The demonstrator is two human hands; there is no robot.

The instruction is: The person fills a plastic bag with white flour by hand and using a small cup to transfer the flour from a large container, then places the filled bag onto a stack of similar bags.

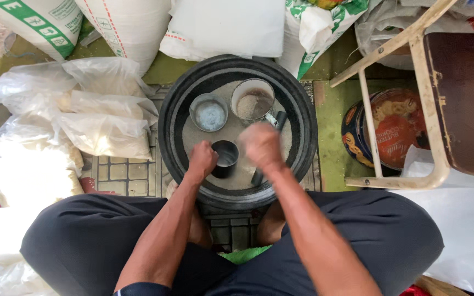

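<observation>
We see a matt black rubbery basin (pixel 178 104) holding grainy sand, a dull metal cup (pixel 225 157), and glossy plastic bags (pixel 105 120).

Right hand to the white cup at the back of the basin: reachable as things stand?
Probably yes. The right hand is blurred, hovering just in front of the white cup inside the black basin, with only bare grain between them. The left hand is on the dark cup, off to the side.
</observation>
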